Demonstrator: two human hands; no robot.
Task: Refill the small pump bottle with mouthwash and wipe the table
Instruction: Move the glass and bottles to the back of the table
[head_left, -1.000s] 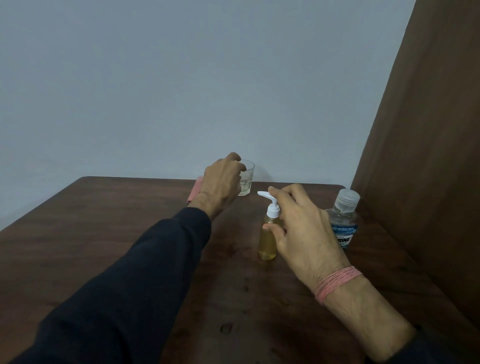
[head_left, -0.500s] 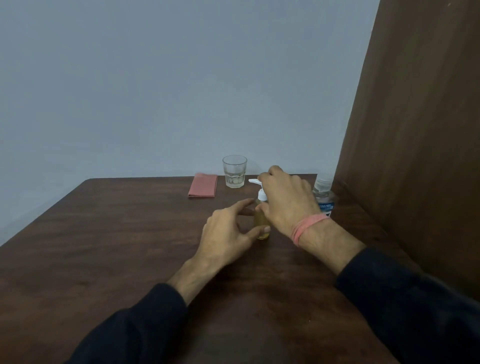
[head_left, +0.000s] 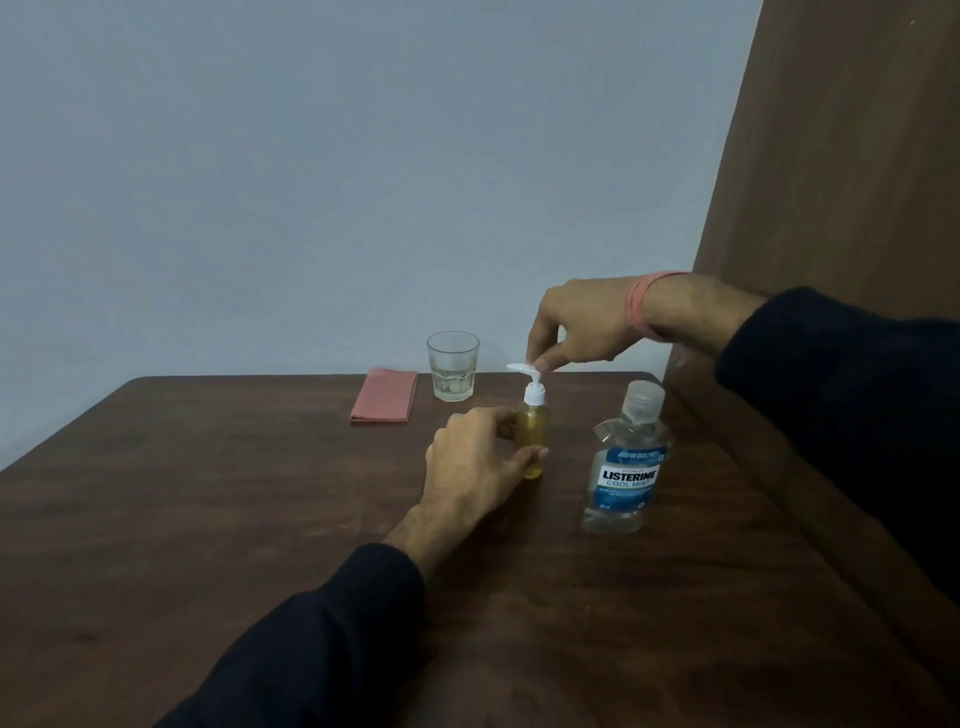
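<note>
A small pump bottle (head_left: 532, 431) with yellowish liquid and a white pump head (head_left: 525, 370) stands upright on the dark wooden table (head_left: 208, 519). My left hand (head_left: 475, 460) grips the bottle's body from the left. My right hand (head_left: 582, 327) reaches in from above right, its fingertips pinching the top of the pump head. To the right stands a clear mouthwash bottle (head_left: 626, 467) with a blue label, its cap on. At the table's back lies a folded pink cloth (head_left: 384, 395).
A clear glass (head_left: 452, 366) holding a little liquid stands at the back, right of the cloth. A brown wooden panel (head_left: 831, 182) rises along the table's right side. A pale wall stands behind the table.
My right hand rose from around the bottle's neck to pinch the pump head from above. My left hand closed on the bottle's body. The mouthwash bottle is now uncovered.
</note>
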